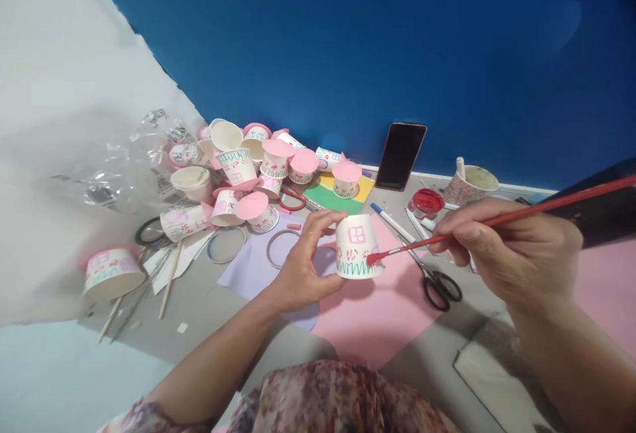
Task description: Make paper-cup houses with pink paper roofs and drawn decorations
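Observation:
My left hand point(311, 267) grips an upside-down white paper cup point(355, 247) by its top and its rim. On the cup are a pink window, red marks and a green zigzag near the rim. In my right hand point(507, 247) is a long red paintbrush point(541, 206), held like a pen. Its red-coated tip meets the cup's side, low down by the green zigzag. Below the cup lie a pink paper sheet point(368, 327) and a lilac paper sheet point(253, 254). An open jar of red paint point(427, 202) stands beyond my right hand.
Several decorated cups with pink paper tops point(278, 148) crowd the back left. A phone point(400, 155) leans against the blue wall. Black-handled scissors point(440, 287), a blue-capped marker point(392, 220) and a patterned cup point(470, 185) are at the right. Wooden sticks point(170, 279) lie left.

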The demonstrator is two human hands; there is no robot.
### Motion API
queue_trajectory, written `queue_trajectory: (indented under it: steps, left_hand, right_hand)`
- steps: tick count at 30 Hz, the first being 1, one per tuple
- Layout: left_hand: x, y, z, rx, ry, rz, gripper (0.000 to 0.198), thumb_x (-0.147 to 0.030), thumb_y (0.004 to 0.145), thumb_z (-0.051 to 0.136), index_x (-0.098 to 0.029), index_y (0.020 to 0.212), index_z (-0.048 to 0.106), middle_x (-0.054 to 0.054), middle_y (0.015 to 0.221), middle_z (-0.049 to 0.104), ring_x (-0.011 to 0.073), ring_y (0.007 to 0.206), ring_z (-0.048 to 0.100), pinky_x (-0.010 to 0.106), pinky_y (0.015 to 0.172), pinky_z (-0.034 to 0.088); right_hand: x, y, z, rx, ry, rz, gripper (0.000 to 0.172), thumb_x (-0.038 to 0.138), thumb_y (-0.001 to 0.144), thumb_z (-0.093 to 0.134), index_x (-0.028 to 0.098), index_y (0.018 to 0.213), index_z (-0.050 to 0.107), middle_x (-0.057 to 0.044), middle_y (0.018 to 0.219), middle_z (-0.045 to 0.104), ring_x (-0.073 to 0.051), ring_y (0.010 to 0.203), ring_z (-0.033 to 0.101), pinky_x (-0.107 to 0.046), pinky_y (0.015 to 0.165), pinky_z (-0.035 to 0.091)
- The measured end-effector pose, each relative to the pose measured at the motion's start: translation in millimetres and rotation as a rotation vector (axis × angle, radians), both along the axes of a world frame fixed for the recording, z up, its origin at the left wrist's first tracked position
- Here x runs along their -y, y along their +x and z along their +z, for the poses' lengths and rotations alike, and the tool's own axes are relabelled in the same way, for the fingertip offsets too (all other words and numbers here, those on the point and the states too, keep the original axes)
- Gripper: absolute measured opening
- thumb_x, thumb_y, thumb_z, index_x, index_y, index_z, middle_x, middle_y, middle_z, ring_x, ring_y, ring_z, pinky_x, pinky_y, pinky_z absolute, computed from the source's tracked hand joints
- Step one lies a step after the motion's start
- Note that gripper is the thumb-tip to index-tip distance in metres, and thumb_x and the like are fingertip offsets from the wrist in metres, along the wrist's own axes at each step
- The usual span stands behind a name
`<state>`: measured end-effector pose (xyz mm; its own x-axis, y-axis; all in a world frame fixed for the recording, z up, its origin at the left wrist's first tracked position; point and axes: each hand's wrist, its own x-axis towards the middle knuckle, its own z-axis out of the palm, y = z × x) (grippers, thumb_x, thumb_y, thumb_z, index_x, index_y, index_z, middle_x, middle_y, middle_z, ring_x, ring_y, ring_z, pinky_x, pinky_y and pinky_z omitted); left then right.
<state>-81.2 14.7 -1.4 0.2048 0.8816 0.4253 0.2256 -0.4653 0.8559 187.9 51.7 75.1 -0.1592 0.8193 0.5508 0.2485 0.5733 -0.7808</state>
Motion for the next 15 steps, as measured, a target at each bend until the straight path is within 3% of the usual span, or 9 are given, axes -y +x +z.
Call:
queue_trajectory:
  steps: [6, 15]
  left_hand:
    - [0.5, 0.5, 1.0, 0.017, -0.030, -0.010, 0.083, -0.014, 0.076, 0.080, -0.037, 0.149, 0.049, 0.010, 0.147, 0.049, 0.0326, 0.141, 0.049, 0.049, 0.115, 0.049]
    - [0.5, -0.5, -0.3, 0.009, -0.021, -0.012, 0.086, -0.012, 0.074, 0.080, -0.037, 0.150, 0.048, 0.010, 0.148, 0.049, 0.0330, 0.143, 0.047, 0.051, 0.116, 0.048]
  right_hand:
    - [-2.9, 1.1, 5.7, -0.066, -0.009, -0.096, 0.021, 0.036, 0.096, 0.072, 0.034, 0.076, 0.078, 0.001, 0.057, 0.068, -0.018, 0.042, 0.053, -0.038, 0.039, 0.042]
    - [-2.9, 0.8, 1.1, -0.060, -0.011, -0.025, 0.020, 0.032, 0.097, 0.071, 0.032, 0.078, 0.079, 0.001, 0.058, 0.070, -0.017, 0.041, 0.054, -0.036, 0.035, 0.039]
